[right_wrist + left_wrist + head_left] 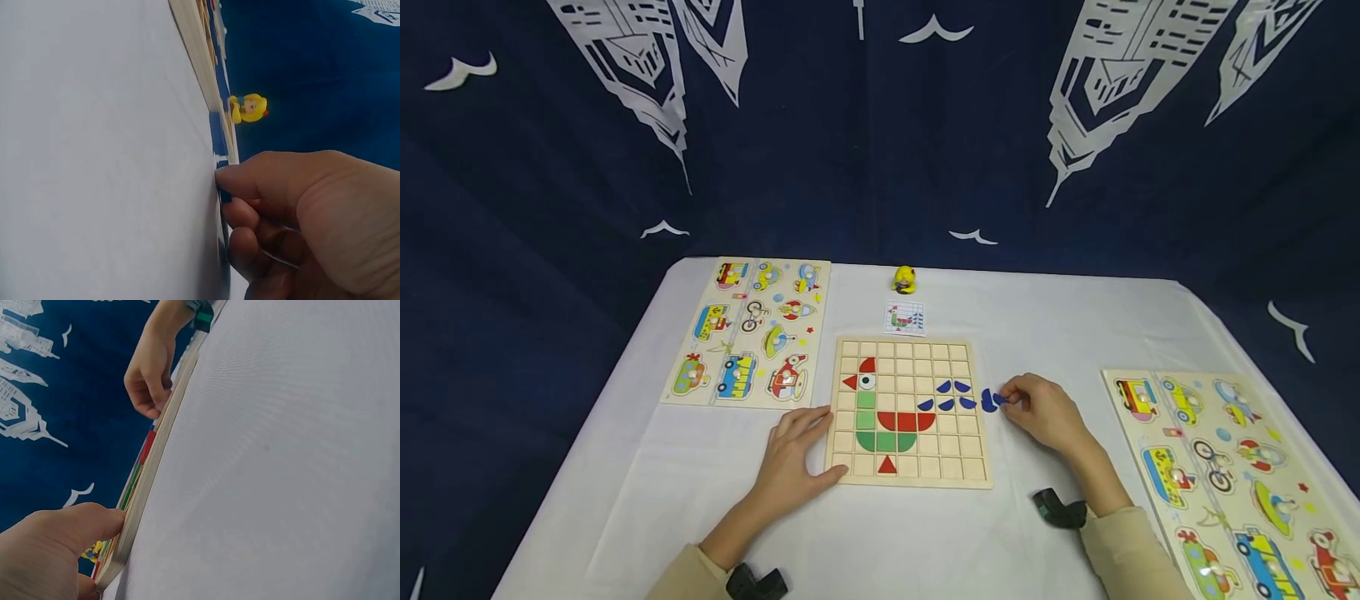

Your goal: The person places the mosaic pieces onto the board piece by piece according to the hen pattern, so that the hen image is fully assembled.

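Note:
A wooden grid board lies on the table with red, green and blue pieces making a bird-like picture. Against its left edge and lower left corner rests my left hand, fingers extended; the left wrist view shows the thumb touching the board's side. Just past the right edge, my right hand pinches a small blue piece between thumb and forefinger. Other rounded blue pieces lie on the cloth right beside those fingertips. Several blue leaf-shaped pieces sit in the right-hand squares of the board.
Behind the board lie a small pattern card and a yellow toy figure. One vehicle picture puzzle is at the back left, another at the right beside the right forearm. A dark blue patterned curtain hangs behind the table.

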A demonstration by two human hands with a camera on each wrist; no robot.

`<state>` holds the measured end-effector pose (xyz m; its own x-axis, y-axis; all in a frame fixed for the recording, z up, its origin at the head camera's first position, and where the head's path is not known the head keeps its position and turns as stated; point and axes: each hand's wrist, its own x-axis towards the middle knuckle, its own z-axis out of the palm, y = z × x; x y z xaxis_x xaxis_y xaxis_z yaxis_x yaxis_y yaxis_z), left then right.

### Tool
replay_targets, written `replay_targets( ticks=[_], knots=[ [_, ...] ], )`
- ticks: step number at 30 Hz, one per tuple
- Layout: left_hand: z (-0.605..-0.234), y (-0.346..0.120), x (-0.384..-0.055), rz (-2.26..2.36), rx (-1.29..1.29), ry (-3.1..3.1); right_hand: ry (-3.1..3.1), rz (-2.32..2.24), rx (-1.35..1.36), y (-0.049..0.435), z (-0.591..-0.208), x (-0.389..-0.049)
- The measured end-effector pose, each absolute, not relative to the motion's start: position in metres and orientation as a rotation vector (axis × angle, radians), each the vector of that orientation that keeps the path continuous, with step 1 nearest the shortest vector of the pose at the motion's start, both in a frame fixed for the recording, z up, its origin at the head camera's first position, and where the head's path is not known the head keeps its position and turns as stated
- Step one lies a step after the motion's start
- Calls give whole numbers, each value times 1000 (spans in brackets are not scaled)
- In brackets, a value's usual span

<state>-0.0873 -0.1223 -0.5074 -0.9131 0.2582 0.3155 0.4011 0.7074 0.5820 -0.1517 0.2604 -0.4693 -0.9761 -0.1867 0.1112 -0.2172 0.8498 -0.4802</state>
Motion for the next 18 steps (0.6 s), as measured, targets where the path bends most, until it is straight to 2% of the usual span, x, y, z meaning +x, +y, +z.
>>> replay_targets(
  ticks=[7, 18],
  knots=[
    [-507, -123, -87, -994, -521, -2714, -2913, 797, 432, 255, -460, -153],
    [-511, -122, -88, -978, -526, -2711, -2881, 933, 1086, 213, -452, -152]
  ],
)
